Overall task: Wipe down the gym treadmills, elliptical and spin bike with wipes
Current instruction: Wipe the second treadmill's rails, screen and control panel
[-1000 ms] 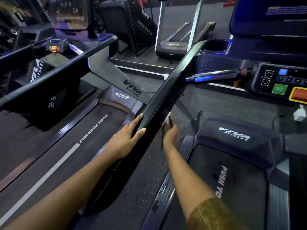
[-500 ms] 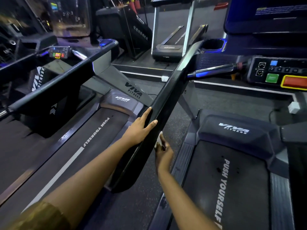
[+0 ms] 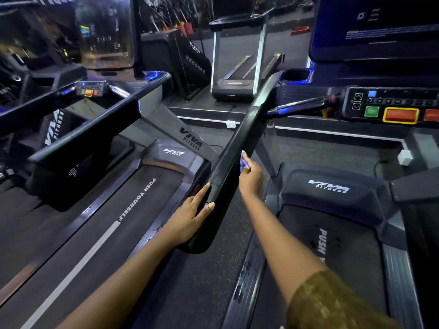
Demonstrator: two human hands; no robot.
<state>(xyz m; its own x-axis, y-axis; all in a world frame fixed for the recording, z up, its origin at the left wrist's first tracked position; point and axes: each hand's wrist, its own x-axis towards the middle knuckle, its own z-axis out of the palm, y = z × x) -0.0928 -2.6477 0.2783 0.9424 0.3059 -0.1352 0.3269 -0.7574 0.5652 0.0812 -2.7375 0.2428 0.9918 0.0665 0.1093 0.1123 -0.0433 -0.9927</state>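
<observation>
Since the moment before, the right hand [image 3: 250,178] has travelled up along the handrail [image 3: 240,143], away from the rail's near end, and the left hand [image 3: 190,217] has slid down closer to that end.

Now the right hand's fingers are clenched around a pale wipe [image 3: 244,162] and press it against the right side of the black handrail, about halfway along it. The left hand rests on the rail lower down, just above its rounded end; its fingers are released and lie straight along the left side, with the thumb on top.

This handrail belongs to the treadmill [image 3: 332,193] on the right and rises toward its cup holder [image 3: 297,76] and its console [image 3: 389,108], where a green and a red button show. On the left stands a neighbouring treadmill [image 3: 107,222], whose belt carries the words "PUSH YOURSELF". A strip of dark floor [image 3: 213,281] runs between the two machines. Farther back, past the rail, stands a third treadmill [image 3: 235,84].
</observation>
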